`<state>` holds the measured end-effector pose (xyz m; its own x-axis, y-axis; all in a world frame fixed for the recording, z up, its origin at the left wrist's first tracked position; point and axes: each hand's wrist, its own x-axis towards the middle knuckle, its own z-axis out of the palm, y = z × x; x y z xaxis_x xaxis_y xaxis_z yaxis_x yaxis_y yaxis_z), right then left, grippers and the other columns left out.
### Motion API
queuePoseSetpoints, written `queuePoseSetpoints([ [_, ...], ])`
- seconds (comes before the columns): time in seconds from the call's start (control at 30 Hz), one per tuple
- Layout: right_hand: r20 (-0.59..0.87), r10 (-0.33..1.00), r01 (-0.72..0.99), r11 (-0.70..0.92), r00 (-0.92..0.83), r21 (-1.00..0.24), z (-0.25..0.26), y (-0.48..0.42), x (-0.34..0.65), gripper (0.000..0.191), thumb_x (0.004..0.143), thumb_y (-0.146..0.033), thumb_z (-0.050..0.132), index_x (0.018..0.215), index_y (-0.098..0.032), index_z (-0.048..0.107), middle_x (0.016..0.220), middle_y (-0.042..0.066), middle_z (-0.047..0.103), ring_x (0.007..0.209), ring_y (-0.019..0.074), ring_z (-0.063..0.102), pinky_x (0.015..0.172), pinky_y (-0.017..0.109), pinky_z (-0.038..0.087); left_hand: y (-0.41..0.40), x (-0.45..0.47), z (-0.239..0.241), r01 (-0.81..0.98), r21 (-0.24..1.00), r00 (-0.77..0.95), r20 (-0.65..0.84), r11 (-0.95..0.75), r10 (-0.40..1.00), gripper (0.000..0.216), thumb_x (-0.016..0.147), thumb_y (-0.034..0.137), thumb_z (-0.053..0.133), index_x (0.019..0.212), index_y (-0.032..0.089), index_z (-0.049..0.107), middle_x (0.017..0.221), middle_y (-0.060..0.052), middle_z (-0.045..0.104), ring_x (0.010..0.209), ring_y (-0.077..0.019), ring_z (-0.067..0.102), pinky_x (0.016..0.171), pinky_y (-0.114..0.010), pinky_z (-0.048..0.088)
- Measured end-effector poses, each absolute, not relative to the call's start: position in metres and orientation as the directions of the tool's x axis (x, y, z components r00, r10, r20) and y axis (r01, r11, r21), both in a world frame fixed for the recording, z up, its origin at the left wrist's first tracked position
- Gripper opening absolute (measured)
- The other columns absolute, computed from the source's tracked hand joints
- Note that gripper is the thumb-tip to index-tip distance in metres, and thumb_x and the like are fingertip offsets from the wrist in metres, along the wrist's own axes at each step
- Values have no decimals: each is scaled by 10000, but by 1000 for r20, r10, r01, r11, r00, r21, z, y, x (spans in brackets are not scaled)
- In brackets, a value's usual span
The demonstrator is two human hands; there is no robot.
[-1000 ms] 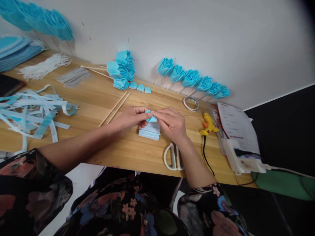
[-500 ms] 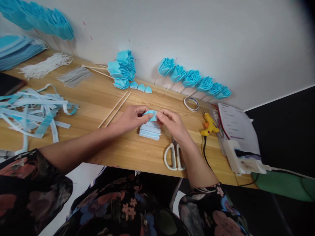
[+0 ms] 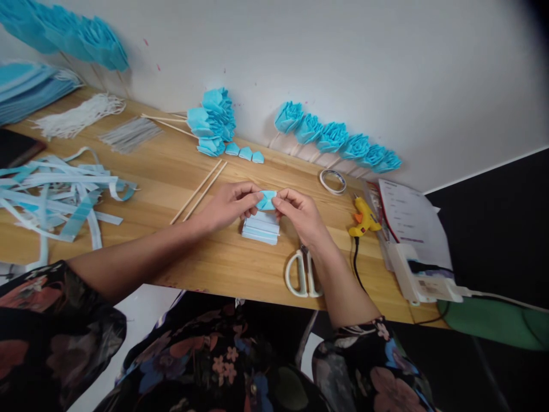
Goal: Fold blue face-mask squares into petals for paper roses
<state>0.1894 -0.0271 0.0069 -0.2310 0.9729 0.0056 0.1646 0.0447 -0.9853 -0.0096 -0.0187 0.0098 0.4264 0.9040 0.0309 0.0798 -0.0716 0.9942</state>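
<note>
Between my two hands is a small piece of blue mask fabric (image 3: 267,200), its face creased. My left hand (image 3: 234,206) pinches its left end between thumb and fingers. The right end is pinched by my right hand (image 3: 299,213). Just below the fabric, a stack of cut pale-blue pieces (image 3: 261,228) lies on the wooden table (image 3: 206,257). White-handled scissors (image 3: 297,274) rest under my right wrist, their blades mostly hidden. Three small folded blue pieces (image 3: 245,153) sit in a row farther back.
Two wooden sticks (image 3: 199,191) lie left of my hands. Blue fabric flowers (image 3: 332,137) lean on the wall, others (image 3: 212,121) lie on the table. At right are a tape roll (image 3: 333,181), a yellow glue gun (image 3: 364,217) and a power strip (image 3: 422,280); fabric strips (image 3: 64,189) heap at left.
The blue piece was curved and partly covered by my left thumb; now it is stretched flatter, with creases showing on its face. Both hands stay in nearly the same place.
</note>
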Motion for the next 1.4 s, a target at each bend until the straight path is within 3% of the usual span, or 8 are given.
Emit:
queuePoseSetpoints([
  [0.2, 11, 974, 181, 53, -226, -982, 6, -27, 190, 298, 809, -483, 718, 738, -206, 632, 629, -38, 573, 585, 106, 508, 586, 254, 408, -17, -9, 9, 68, 996, 401, 18, -50, 916, 173, 841, 304, 614, 745, 167, 572, 617, 18, 584, 532, -85, 514, 547, -212, 449],
  [0.47, 64, 974, 226, 115, -219, -967, 6, -27, 188, 277, 812, -447, 714, 725, -200, 622, 606, -42, 535, 572, 98, 468, 556, 240, 369, -17, -8, 6, 115, 987, 354, 66, -113, 933, 210, 829, 327, 613, 707, 161, 576, 582, 29, 555, 524, -83, 488, 522, -205, 400],
  [0.7, 107, 974, 299, 165, -200, -940, 7, -28, 186, 261, 788, -429, 700, 711, -196, 610, 603, -42, 509, 572, 95, 420, 545, 240, 345, -19, -8, 9, 79, 995, 383, 21, -56, 924, 228, 848, 379, 607, 782, 161, 596, 622, 17, 598, 556, -98, 552, 559, -212, 459],
  [0.87, 108, 973, 324, 172, -206, -930, 7, -28, 185, 234, 795, -411, 676, 716, -198, 620, 603, -41, 509, 571, 96, 420, 538, 239, 338, -16, -8, 5, 72, 995, 394, 37, -71, 918, 141, 834, 289, 625, 783, 161, 594, 614, 29, 588, 529, -82, 532, 542, -198, 443],
  [1.4, 134, 969, 301, 194, -209, -934, 5, -28, 183, 242, 797, -403, 691, 698, -193, 620, 599, -47, 525, 561, 87, 425, 539, 233, 355, -17, -8, 2, 73, 993, 410, 53, -90, 911, 142, 792, 279, 648, 730, 156, 610, 587, 31, 570, 524, -86, 513, 511, -197, 408],
])
